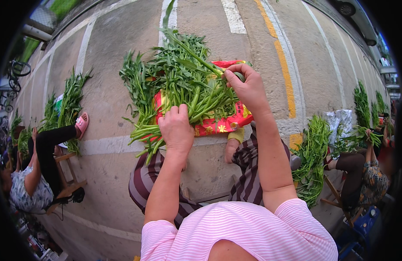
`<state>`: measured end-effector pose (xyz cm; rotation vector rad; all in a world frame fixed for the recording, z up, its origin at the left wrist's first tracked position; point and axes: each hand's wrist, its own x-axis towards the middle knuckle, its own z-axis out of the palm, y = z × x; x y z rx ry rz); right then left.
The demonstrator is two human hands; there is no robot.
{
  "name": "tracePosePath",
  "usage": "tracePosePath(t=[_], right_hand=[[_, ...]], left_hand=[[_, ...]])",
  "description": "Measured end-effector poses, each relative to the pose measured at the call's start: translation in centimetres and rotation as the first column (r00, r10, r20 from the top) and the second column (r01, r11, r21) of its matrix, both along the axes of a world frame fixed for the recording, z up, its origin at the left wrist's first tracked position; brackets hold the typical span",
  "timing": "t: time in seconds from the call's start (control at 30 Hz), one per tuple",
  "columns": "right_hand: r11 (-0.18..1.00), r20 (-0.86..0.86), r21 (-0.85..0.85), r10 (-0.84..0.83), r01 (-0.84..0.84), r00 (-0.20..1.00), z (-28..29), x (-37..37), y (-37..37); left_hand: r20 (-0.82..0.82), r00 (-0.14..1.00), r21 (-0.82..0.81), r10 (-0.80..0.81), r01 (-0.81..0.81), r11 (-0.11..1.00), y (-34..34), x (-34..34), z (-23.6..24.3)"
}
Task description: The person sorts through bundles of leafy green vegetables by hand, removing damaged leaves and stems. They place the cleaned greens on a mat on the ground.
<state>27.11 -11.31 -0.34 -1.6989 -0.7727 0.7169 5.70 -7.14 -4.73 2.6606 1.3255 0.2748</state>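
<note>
A large heap of water spinach (pixel 179 71), leafy at the far side with thick pale-green stems nearer me, lies on a red and yellow plastic sheet (pixel 229 124). My left hand (pixel 177 130) is closed over stems at the near side of the heap, its fingertips partly hidden among them. Above the heap's right side, my right hand (pixel 248 88) pinches a single long water spinach stalk (pixel 194 54) between thumb and fingers. This stalk slants up and away to the left, its leafy tip beyond the heap.
On the left sits a person (pixel 31 187) on a wooden stool (pixel 70 182) beside more greens (pixel 72 98). Another person (pixel 370 178) at the right holds a bunch of greens, with a long pile (pixel 314 161) nearby. Painted lines (pixel 285 78) cross the concrete ground.
</note>
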Motion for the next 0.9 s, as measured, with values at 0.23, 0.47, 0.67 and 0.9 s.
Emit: tracePosePath(t=[0.23,0.47,0.67,0.9], right_hand=[[0.993,-0.402,0.107,0.008,0.039,0.916,1.0,0.6,-0.5],[0.980,-0.448,0.146,-0.055,0.134,0.892,1.3,1.2,-0.6],[0.975,-0.270,0.128,-0.142,0.182,0.952,1.1,2.2,-0.9],[0.966,-0.272,0.144,-0.172,0.217,0.947,1.3,2.9,-1.3]], left_hand=[[0.030,0.997,-0.103,0.074,-0.071,0.992,0.9,-0.4,0.0],[0.107,0.982,-0.162,0.152,-0.134,0.978,1.6,-0.8,0.6],[0.122,0.971,-0.161,0.206,-0.185,0.969,2.3,-1.2,0.9],[0.197,0.950,-0.194,0.243,-0.205,0.959,3.2,-2.0,0.5]])
